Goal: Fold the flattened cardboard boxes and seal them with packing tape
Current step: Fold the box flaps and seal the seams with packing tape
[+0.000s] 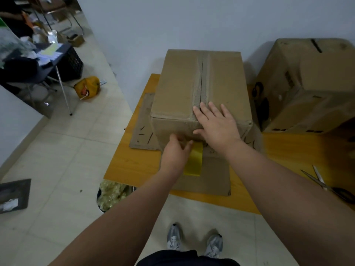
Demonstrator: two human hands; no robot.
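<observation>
My right hand (217, 125) lies flat, fingers (214, 110) spread, over the seam (201, 77) at the near top edge of the box (178, 83) while my left hand (176, 150) pinches the yellow tape strip (195, 160) against its near face; I should pull it taut, centred on that seam.

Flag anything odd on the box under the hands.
The box has a gaping top seam: a dark slit flanked by scuffed, torn surface. A yellow tape strip trails loose off its front beside the left hand.
</observation>
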